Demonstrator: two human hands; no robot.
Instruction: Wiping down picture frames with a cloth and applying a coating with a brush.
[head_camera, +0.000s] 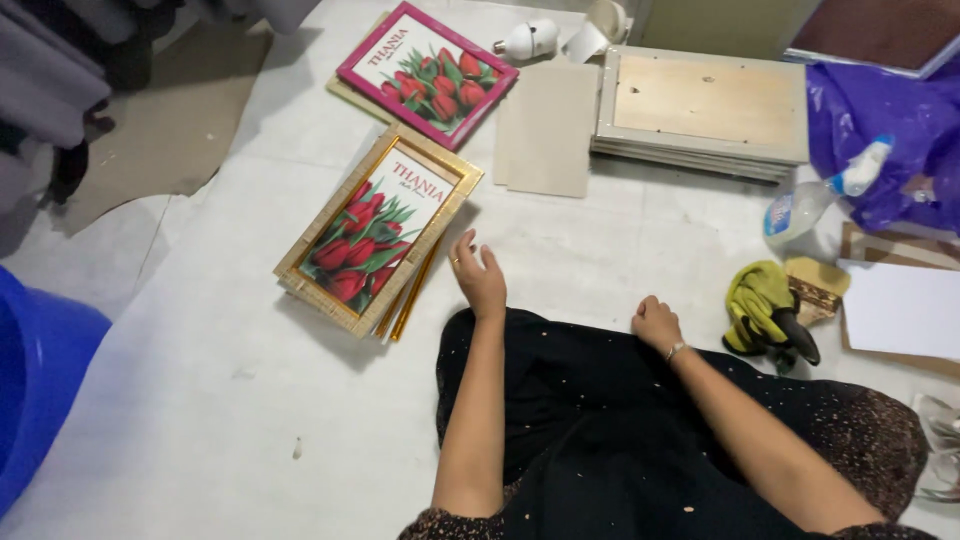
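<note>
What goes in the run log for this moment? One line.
left hand: open, empty, beside gold-framed tulip picture | right hand: fisted, empty, on black garment | yellow cloth: right of right hand

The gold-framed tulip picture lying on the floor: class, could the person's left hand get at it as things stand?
Probably yes. The left hand hovers open just beside the gold-framed tulip picture, with only bare floor between them; nothing lies across the way.

A pink frame (428, 73), spray bottle (815, 197) and yellow cloth (755, 300).
</note>
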